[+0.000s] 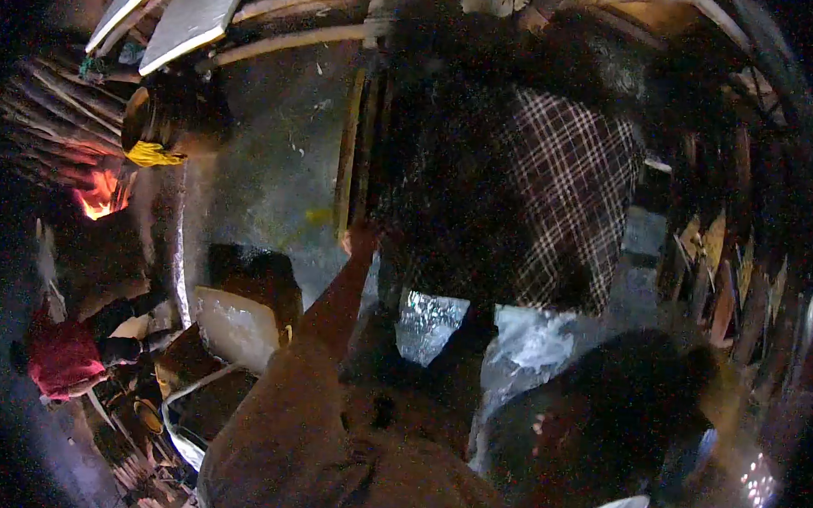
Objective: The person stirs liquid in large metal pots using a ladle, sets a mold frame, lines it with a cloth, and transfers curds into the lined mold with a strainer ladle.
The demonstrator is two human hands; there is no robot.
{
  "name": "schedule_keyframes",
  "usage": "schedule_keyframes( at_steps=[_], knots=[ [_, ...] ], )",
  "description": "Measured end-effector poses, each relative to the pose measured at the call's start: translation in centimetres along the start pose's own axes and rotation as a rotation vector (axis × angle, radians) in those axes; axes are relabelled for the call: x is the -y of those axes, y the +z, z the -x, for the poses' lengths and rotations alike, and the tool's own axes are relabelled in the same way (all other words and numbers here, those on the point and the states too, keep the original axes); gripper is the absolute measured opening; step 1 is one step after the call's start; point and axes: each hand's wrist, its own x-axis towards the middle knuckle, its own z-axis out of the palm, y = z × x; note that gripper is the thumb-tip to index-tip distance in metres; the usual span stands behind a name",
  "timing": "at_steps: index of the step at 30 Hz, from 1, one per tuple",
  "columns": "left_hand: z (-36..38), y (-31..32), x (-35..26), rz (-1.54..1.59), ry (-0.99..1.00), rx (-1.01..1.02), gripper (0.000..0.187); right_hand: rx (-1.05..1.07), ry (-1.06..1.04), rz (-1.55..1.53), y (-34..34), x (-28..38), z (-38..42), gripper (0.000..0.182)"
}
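My left arm reaches forward, and my left hand (360, 240) is at the near left edge of a dark mass, close to the end of upright wooden strips (350, 150). The hand looks closed, but whatever is in its fingers is lost in shadow. Just right of it spreads a dark plaid cloth (575, 198) with pale lines, its left part almost black. In the deep shadow at lower right, faint reddish spots (542, 423) may be the fingers of my right hand; their shape is too dark to make out.
A fire (102, 196) burns at left under stacked sticks (55, 116), near a metal pot (147, 116) with a yellow cloth (156, 154). A pale-seated chair (235, 326) stands by my left arm. Split wood (722, 289) leans at right. Crumpled plastic-like sheeting (531, 339) lies near my legs.
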Motion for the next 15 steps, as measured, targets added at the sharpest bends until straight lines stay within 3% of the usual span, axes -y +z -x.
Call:
schedule_keyframes(
  at_steps=[1, 4, 5, 10, 15],
  knots=[
    [1.8, -0.1, 1.3, 0.206, 0.157, -0.148, 0.041, -0.003, 0.032, -0.001, 0.4, -2.8, 3.6, 0.039],
    [4.8, 6.6, 3.1, 1.103, -0.268, 0.141, 0.049, -0.016, 0.157, -0.023, 2.1, -8.6, 14.3, 0.039],
    [6.3, 6.8, 3.1, 1.198, -0.370, 0.223, 0.049, -0.016, 0.200, -0.026, 2.6, -10.1, 16.9, 0.039],
    [11.1, 6.8, 2.0, 1.274, -0.492, 0.475, 0.049, -0.017, 0.339, -0.006, 3.6, -15.0, 24.8, 0.038],
    [11.0, 8.4, 0.4, 1.370, -0.429, 0.543, 0.048, -0.014, 0.383, 0.007, 4.7, -17.3, 24.9, 0.038]
  ],
)
